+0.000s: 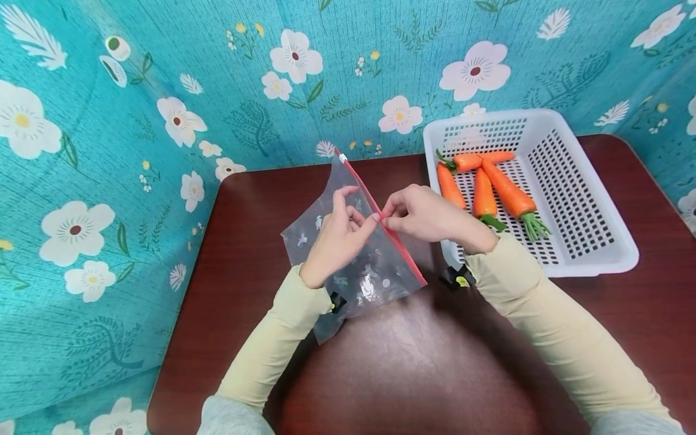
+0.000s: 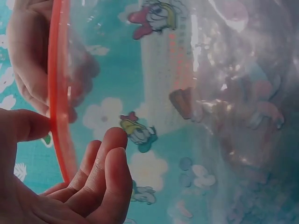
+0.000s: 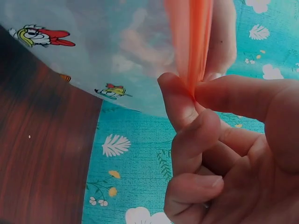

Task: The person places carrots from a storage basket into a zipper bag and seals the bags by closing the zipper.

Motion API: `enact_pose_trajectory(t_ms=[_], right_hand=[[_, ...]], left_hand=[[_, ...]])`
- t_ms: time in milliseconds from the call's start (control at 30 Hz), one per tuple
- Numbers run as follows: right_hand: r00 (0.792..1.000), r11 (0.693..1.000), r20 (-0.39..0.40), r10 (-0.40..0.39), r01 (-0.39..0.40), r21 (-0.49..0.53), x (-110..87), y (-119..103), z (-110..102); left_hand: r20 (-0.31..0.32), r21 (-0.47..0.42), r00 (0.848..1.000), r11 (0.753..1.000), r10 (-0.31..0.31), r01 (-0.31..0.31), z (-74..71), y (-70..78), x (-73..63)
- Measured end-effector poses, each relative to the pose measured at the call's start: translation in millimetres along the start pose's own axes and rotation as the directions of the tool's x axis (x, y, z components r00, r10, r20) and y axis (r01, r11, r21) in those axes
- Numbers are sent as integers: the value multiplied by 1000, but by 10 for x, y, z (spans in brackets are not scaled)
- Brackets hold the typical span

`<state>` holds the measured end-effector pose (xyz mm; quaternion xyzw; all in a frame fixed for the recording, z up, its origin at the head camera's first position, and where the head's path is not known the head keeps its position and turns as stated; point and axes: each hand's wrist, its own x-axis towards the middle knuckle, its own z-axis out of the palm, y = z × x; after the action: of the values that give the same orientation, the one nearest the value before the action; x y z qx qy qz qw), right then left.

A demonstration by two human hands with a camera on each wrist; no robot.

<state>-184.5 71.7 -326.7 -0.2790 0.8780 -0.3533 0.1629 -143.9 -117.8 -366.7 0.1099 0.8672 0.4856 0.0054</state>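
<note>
A clear zip bag (image 1: pixel 348 272) printed with small cartoon figures is held up above the table, its red zip edge running diagonally with a white slider at the far end. My left hand (image 1: pixel 342 232) pinches the middle of the red edge between thumb and index finger, other fingers spread along the bag's side. From the other side, my right hand (image 1: pixel 415 211) pinches the same strip with thumb and fingertip, close against the left. In the right wrist view the red zip strip (image 3: pixel 189 42) runs into the right fingertips (image 3: pixel 177 95).
At the right stands a white perforated basket (image 1: pixel 592 266) holding several orange carrots (image 1: pixel 508 187), some with green tops. The dark red-brown table (image 1: pixel 228 260) lies beneath, and a teal flowered cloth (image 1: pixel 217 60) hangs behind it and at the left.
</note>
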Motion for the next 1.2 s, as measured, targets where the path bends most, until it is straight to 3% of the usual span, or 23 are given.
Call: enact_pose_trajectory(t_ms=[200, 467, 733, 900, 1000, 1200], right_hand=[[1000, 999, -24, 21, -22, -47, -10, 5, 10], [994, 994, -109, 22, -34, -104, -14, 25, 41], [985, 981, -145, 95, -117, -154, -56, 41, 6], [985, 978, -141, 100, -123, -169, -108, 53, -47], [987, 973, -146, 63, -94, -212, -138, 62, -77], [993, 954, -109, -35, 1, -300, -171, 72, -108]], left_hand=[[-10, 17, 998, 998, 61, -61, 15, 28, -3], [-31, 168, 991, 978, 129, -122, -6, -8, -48], [-6, 338, 985, 927, 172, -160, -39, -6, -97], [75, 399, 978, 893, 194, -208, -88, 9, -108], [156, 453, 968, 857, 196, -246, -122, 31, -120], [247, 595, 926, 710, 284, -376, -200, 105, -164]])
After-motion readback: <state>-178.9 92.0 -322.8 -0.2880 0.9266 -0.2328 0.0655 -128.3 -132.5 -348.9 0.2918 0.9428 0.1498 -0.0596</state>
